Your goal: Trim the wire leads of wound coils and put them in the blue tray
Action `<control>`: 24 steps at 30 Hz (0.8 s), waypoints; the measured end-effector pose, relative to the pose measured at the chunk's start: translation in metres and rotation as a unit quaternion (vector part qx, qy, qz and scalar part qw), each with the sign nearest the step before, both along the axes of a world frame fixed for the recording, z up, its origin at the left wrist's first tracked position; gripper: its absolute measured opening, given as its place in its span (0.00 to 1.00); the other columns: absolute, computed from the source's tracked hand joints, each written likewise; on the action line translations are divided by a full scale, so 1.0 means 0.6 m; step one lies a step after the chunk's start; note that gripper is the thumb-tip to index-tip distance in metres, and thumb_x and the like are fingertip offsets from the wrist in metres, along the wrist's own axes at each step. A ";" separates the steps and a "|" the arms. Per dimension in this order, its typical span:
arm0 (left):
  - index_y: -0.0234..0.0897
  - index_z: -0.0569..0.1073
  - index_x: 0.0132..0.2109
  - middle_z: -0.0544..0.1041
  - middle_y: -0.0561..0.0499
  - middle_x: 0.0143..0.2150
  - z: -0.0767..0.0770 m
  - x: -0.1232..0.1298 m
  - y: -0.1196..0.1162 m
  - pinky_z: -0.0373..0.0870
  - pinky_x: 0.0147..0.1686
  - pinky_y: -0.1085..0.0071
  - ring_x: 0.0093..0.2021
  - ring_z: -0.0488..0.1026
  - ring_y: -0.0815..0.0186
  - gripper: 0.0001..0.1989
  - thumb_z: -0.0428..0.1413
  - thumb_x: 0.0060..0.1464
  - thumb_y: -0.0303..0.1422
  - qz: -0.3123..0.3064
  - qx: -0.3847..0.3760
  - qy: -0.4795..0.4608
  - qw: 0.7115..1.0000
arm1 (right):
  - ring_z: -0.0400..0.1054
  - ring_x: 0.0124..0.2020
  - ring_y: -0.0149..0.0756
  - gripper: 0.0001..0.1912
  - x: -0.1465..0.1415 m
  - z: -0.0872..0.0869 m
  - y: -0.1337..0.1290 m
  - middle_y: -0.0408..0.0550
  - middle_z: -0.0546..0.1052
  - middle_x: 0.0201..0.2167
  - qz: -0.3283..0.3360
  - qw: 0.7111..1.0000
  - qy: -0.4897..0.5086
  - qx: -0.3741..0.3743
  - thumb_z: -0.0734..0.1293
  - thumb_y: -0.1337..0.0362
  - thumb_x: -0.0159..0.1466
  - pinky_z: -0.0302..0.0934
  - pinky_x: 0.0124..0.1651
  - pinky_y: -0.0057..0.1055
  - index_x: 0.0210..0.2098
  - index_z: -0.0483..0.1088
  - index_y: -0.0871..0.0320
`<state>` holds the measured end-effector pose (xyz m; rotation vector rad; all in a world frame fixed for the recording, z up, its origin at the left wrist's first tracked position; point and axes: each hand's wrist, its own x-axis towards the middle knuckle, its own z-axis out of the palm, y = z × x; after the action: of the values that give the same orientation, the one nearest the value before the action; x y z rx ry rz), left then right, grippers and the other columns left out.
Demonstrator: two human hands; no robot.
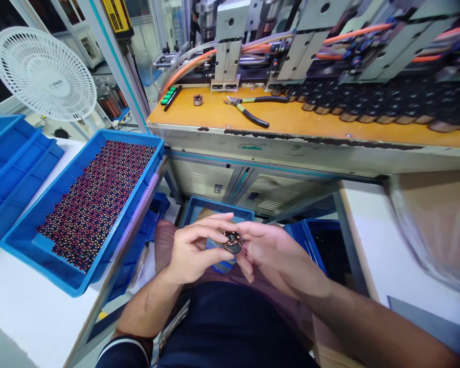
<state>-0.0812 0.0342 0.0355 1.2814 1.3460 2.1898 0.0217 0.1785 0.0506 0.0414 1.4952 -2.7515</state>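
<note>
A small wound motor stator [232, 242], a dark ring with copper coils, is held up above my lap. My left hand [199, 248] grips it from the left, thumb below and fingers above. My right hand [262, 248] closes in at its right side, with thumb and forefinger pinched at a thin wire end beside the stator. Another fine wire loops out on the left, near my left fingers. The right fingertips partly hide the stator's right edge.
At left a blue tray [76, 286] holds many stators, near stacked blue bins [11, 174] and a white fan [46, 74]. On the orange bench [306, 120] lie cutting pliers [249, 108], a single stator [198, 99], a black pen [173, 98] and rows of stators [368, 110] beneath the machine.
</note>
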 end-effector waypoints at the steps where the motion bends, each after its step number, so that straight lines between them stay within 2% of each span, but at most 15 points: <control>1: 0.42 0.80 0.43 0.83 0.48 0.47 0.001 0.001 0.000 0.71 0.59 0.52 0.56 0.77 0.58 0.16 0.69 0.46 0.24 -0.001 0.001 0.002 1.000 | 0.64 0.22 0.27 0.20 -0.001 -0.002 -0.002 0.45 0.71 0.27 0.004 1.000 0.007 0.011 0.75 0.52 0.61 0.64 0.24 0.24 0.43 0.75 0.62; 5: 0.42 0.80 0.40 0.83 0.47 0.47 -0.009 -0.004 0.006 0.70 0.59 0.50 0.57 0.76 0.55 0.12 0.69 0.47 0.28 -0.027 -0.017 -0.033 0.999 | 0.64 0.21 0.27 0.18 -0.004 -0.014 -0.007 0.45 0.72 0.26 -0.028 0.997 0.031 0.067 0.76 0.55 0.61 0.64 0.24 0.24 0.42 0.76 0.62; 7: 0.41 0.80 0.36 0.83 0.47 0.48 -0.023 -0.013 0.011 0.69 0.60 0.50 0.58 0.76 0.55 0.06 0.68 0.50 0.35 -0.027 -0.034 -0.104 0.994 | 0.66 0.23 0.29 0.16 -0.003 -0.016 -0.006 0.45 0.73 0.27 -0.092 0.986 0.065 0.127 0.76 0.56 0.60 0.64 0.24 0.24 0.41 0.75 0.61; 8: 0.40 0.80 0.35 0.83 0.46 0.48 -0.031 -0.018 0.013 0.70 0.59 0.51 0.56 0.76 0.55 0.07 0.66 0.52 0.38 -0.004 -0.053 -0.150 0.987 | 0.68 0.24 0.30 0.14 -0.003 -0.017 -0.004 0.46 0.74 0.28 -0.139 0.968 0.097 0.183 0.76 0.58 0.60 0.65 0.25 0.25 0.40 0.74 0.60; 9: 0.39 0.80 0.35 0.83 0.45 0.48 -0.037 -0.022 0.014 0.71 0.57 0.53 0.55 0.78 0.56 0.09 0.64 0.54 0.40 0.037 -0.081 -0.189 0.978 | 0.70 0.26 0.32 0.12 -0.003 -0.017 -0.002 0.46 0.75 0.30 -0.195 0.936 0.137 0.259 0.75 0.61 0.61 0.67 0.26 0.26 0.40 0.74 0.59; 10: 0.39 0.81 0.36 0.83 0.45 0.47 -0.041 -0.023 0.013 0.73 0.55 0.56 0.52 0.78 0.58 0.10 0.63 0.55 0.41 0.097 -0.115 -0.209 0.966 | 0.71 0.29 0.33 0.10 -0.003 -0.017 0.002 0.47 0.75 0.31 -0.251 0.884 0.178 0.351 0.74 0.64 0.61 0.68 0.29 0.27 0.41 0.73 0.58; 11: 0.38 0.81 0.39 0.83 0.44 0.47 -0.043 -0.022 0.010 0.74 0.53 0.59 0.50 0.79 0.59 0.10 0.62 0.56 0.40 0.163 -0.151 -0.199 0.955 | 0.73 0.31 0.35 0.09 -0.003 -0.018 0.006 0.48 0.76 0.33 -0.301 0.815 0.215 0.445 0.73 0.66 0.62 0.69 0.31 0.28 0.42 0.73 0.57; 13: 0.37 0.81 0.43 0.82 0.44 0.45 -0.036 -0.010 0.000 0.74 0.51 0.63 0.47 0.79 0.62 0.09 0.62 0.57 0.35 0.265 -0.197 -0.081 0.940 | 0.74 0.32 0.36 0.09 -0.005 -0.021 0.016 0.48 0.78 0.33 -0.370 0.664 0.266 0.593 0.72 0.69 0.63 0.70 0.33 0.29 0.43 0.72 0.56; 14: 0.38 0.80 0.45 0.82 0.45 0.45 -0.028 -0.001 -0.007 0.74 0.51 0.65 0.47 0.78 0.62 0.10 0.62 0.55 0.33 0.285 -0.200 0.007 0.937 | 0.75 0.32 0.36 0.09 -0.006 -0.024 0.020 0.49 0.78 0.33 -0.385 0.606 0.286 0.635 0.71 0.70 0.63 0.71 0.34 0.30 0.43 0.72 0.56; 15: 0.38 0.80 0.47 0.82 0.45 0.44 -0.017 0.009 -0.013 0.75 0.50 0.65 0.46 0.78 0.62 0.12 0.64 0.54 0.31 0.282 -0.192 0.094 0.935 | 0.75 0.32 0.37 0.10 -0.007 -0.028 0.025 0.49 0.79 0.33 -0.389 0.567 0.307 0.658 0.70 0.71 0.64 0.72 0.35 0.30 0.44 0.72 0.57; 16: 0.39 0.79 0.49 0.82 0.45 0.45 -0.006 0.019 -0.018 0.75 0.49 0.66 0.46 0.79 0.61 0.16 0.65 0.52 0.30 0.270 -0.178 0.162 0.932 | 0.75 0.31 0.37 0.10 -0.009 -0.032 0.029 0.50 0.79 0.32 -0.387 0.541 0.331 0.669 0.70 0.72 0.64 0.72 0.36 0.31 0.44 0.71 0.59; 17: 0.38 0.78 0.52 0.82 0.45 0.45 0.005 0.028 -0.020 0.76 0.48 0.66 0.46 0.79 0.60 0.20 0.66 0.50 0.29 0.254 -0.167 0.210 0.929 | 0.75 0.31 0.37 0.10 -0.010 -0.035 0.032 0.52 0.78 0.32 -0.382 0.524 0.357 0.673 0.70 0.73 0.64 0.73 0.36 0.31 0.45 0.71 0.61; 19: 0.37 0.77 0.54 0.82 0.43 0.46 0.023 0.038 -0.018 0.77 0.48 0.67 0.47 0.80 0.59 0.24 0.68 0.48 0.30 0.236 -0.158 0.243 0.928 | 0.75 0.32 0.39 0.11 -0.011 -0.041 0.037 0.54 0.78 0.32 -0.368 0.502 0.397 0.674 0.69 0.73 0.65 0.73 0.35 0.32 0.47 0.70 0.64; 21: 0.36 0.77 0.52 0.83 0.43 0.44 0.033 0.040 -0.009 0.77 0.46 0.69 0.45 0.80 0.61 0.24 0.69 0.47 0.30 0.224 -0.166 0.227 0.933 | 0.75 0.33 0.40 0.11 -0.011 -0.045 0.040 0.56 0.78 0.32 -0.356 0.491 0.418 0.676 0.67 0.72 0.66 0.74 0.35 0.34 0.48 0.70 0.65; 24: 0.37 0.78 0.48 0.83 0.45 0.41 0.035 0.032 0.000 0.78 0.43 0.71 0.41 0.81 0.63 0.19 0.68 0.47 0.29 0.198 -0.173 0.188 0.946 | 0.75 0.34 0.41 0.11 -0.008 -0.048 0.039 0.56 0.78 0.33 -0.344 0.491 0.428 0.676 0.66 0.72 0.66 0.74 0.35 0.35 0.48 0.70 0.64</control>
<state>-0.0619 0.0344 0.0563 1.4293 2.1925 1.8541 0.0169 0.2022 0.0220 -0.9933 4.0609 -0.5710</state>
